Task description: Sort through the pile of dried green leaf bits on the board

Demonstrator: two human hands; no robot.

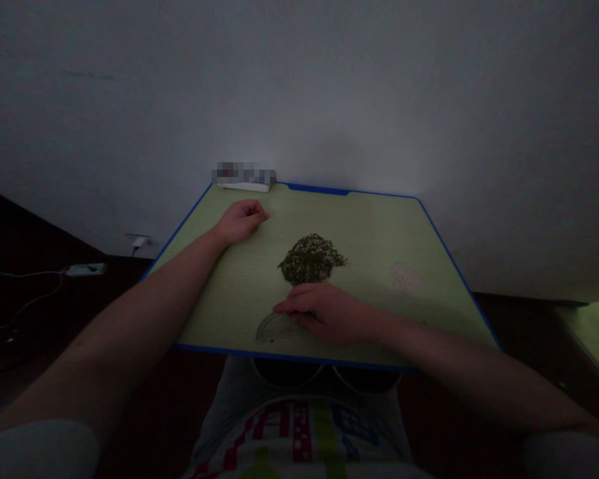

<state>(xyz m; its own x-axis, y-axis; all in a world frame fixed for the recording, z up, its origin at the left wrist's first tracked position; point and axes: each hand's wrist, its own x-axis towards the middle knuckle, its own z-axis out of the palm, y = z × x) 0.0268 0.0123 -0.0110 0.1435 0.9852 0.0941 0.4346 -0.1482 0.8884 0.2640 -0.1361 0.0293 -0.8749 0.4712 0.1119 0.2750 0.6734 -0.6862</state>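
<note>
A heap of small dark green beans (304, 259), mixed with pale grains, lies mid-table. My right hand (327, 313) is just in front of the heap, palm down, with fingertips drawn together; anything between them is too small or hidden to make out. Under and beside those fingers sits a clear dish or lid (267, 327) with a curved rim, partly covered by the hand. One dark speck shows near its front edge. My left hand (242, 221) rests on the table's far left part in a loose fist, apart from the heap, with nothing visible in it.
A thin patch of whitish grains (405, 278) is spread at the right of the pale, blue-edged table (369, 219). A white object (244, 187), partly blurred out, stands at the back left corner. Behind is a wall (329, 100); a power strip (86, 269) lies left below.
</note>
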